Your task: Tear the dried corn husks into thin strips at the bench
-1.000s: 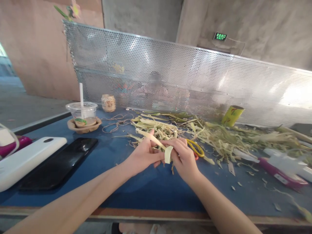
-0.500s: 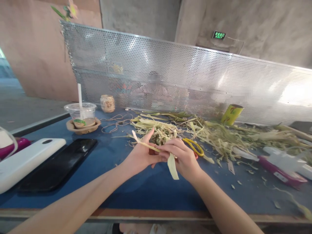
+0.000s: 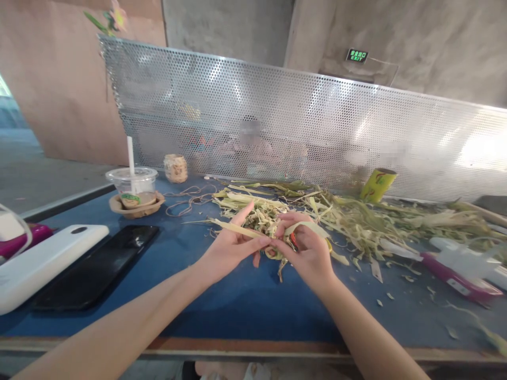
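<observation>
My left hand (image 3: 233,248) pinches a pale leaf strip (image 3: 240,229) between thumb and fingers at the middle of the blue table. Touching it at the fingertips, my right hand (image 3: 309,250) also closes on the strip, whose far end lies across the fingers toward the right. Just behind both hands is a woven bundle of dried plant matter (image 3: 259,215), partly hidden by them. Something red and yellow shows between and beside the right fingers, mostly covered.
Dry leaves (image 3: 356,224) spread over the back and right, with a yellow-green can (image 3: 378,186) and a purple power strip (image 3: 455,277). At left lie a black phone (image 3: 95,269), a white power bank (image 3: 51,264) and a plastic cup (image 3: 134,184). Beyond a perforated screen (image 3: 277,116) sits a person.
The strip's right end, which hung down below the hands, now lies up across my right hand. My right hand has turned and its fingers have lifted and curled.
</observation>
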`<state>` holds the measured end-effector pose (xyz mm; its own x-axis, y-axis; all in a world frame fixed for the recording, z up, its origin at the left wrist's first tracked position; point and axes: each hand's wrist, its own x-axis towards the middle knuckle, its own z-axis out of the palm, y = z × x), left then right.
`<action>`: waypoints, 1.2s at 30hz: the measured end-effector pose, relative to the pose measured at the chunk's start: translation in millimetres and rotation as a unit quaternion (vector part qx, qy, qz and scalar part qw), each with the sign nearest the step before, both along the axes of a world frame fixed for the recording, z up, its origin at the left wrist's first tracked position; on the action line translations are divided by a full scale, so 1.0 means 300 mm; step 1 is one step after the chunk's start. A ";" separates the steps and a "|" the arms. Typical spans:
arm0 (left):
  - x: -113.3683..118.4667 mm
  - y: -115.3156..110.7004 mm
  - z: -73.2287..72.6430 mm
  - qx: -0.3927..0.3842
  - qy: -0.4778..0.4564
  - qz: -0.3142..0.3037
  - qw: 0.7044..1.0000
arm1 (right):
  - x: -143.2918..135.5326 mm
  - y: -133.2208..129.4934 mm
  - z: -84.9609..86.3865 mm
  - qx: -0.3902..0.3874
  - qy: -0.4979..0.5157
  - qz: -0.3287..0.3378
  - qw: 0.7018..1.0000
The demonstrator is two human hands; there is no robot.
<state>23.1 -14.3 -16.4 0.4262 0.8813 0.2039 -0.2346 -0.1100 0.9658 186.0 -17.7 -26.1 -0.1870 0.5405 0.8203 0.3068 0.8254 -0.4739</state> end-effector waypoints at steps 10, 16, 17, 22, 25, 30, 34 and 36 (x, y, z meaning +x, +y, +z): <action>-0.002 0.017 0.006 -0.069 -0.010 0.004 0.998 | 0.014 -0.022 0.004 0.100 -0.062 -0.023 0.993; -0.024 0.023 0.006 -0.072 0.005 0.011 0.997 | 0.032 -0.006 0.001 0.092 -0.136 0.005 0.986; -0.027 0.023 0.003 -0.066 0.020 0.009 0.998 | 0.032 -0.005 -0.003 0.091 -0.135 0.007 0.987; -0.036 0.030 -0.011 -0.044 0.076 0.007 0.996 | 0.032 -0.011 -0.006 0.034 -0.037 0.028 0.998; -0.035 0.031 -0.010 -0.065 0.077 0.016 0.995 | 0.036 -0.015 0.012 0.059 -0.068 0.028 0.996; -0.030 0.027 0.000 -0.108 0.048 0.021 0.993 | 0.036 -0.028 0.038 0.011 -0.173 0.019 0.985; -0.035 0.028 0.000 -0.113 0.030 0.015 0.993 | 0.036 -0.031 0.042 -0.035 -0.250 0.017 0.967; -0.036 0.029 0.000 -0.127 0.015 0.025 0.991 | 0.036 -0.022 0.040 -0.015 -0.258 0.006 0.966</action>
<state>12.1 -5.6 -16.3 0.3834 0.9227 -0.0397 -0.2064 0.1275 0.9701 196.8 -24.2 -14.1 -0.5736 0.5571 0.6005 0.4981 0.8192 -0.2841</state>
